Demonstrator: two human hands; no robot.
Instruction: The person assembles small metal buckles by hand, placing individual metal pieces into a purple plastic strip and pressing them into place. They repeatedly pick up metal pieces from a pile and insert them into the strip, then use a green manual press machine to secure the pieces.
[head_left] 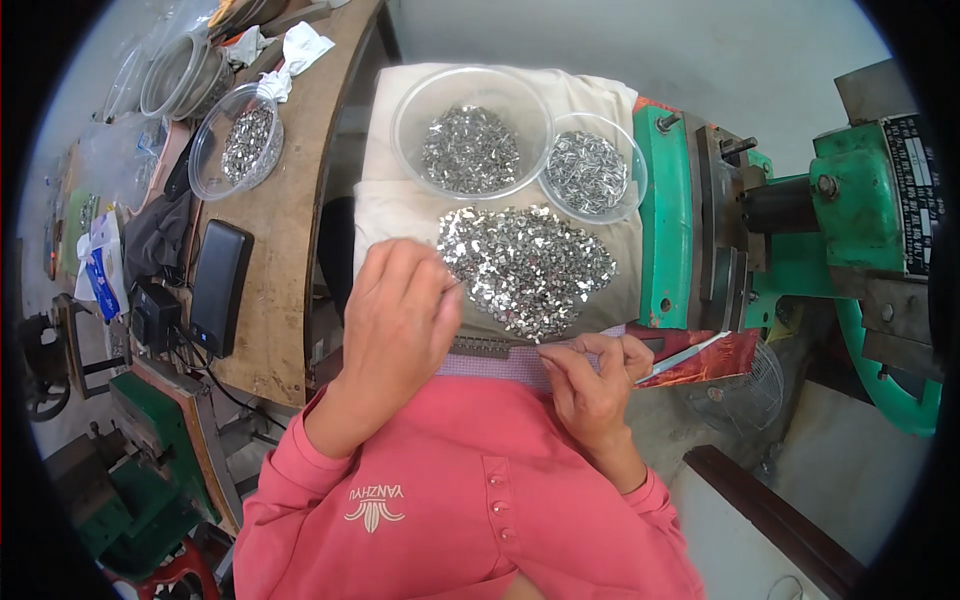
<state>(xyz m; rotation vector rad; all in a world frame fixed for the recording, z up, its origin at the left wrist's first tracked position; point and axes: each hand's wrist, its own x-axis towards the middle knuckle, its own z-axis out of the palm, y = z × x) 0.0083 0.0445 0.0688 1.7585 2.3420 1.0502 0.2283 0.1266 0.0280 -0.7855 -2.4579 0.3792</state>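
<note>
A heap of small shiny metal pieces (525,265) lies on a pale cloth. My left hand (395,315) is beside its left edge, thumb and forefinger closed together; anything between them is too small to make out. Below the heap, my right hand (592,385) is closed in a pinch, with a tiny metal piece (538,342) at its fingertips. Between my hands a dark metal strip with a row of notches (480,347) lies near the cloth's front edge. A slim pale-blue tool (685,358) extends past my right hand; whether that hand grips it I cannot tell.
Behind the heap stand a large clear tub (398,130) of small metal parts and a smaller clear tub (641,180) of thin metal pins. A green machine press (665,255) borders the right. The wooden table (285,260) at left carries another tub (200,165) and a black power bank (220,285).
</note>
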